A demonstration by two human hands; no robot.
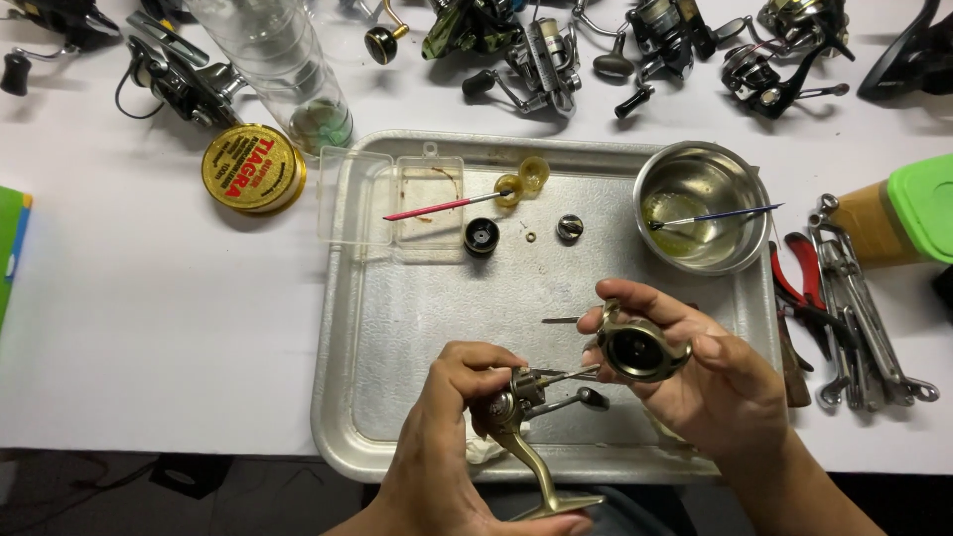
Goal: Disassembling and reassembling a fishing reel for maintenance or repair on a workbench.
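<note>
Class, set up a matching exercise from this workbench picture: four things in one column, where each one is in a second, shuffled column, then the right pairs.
Things:
1. reel body
2. rotor
3. blue-handled brush
4. red-handled brush

Places:
A. resting in the steel bowl
B. lying across the clear plastic box
C. in the left hand
D. in the right hand

Pairs: 1-C, 2-D, 3-A, 4-B

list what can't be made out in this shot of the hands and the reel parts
Head view only:
- Reel body: the left hand covers its near side.
- Rotor: its back lies against the right hand.
- Small ring on the tray: too small to identify.
- Reels along the top: cut off by the edge.
</note>
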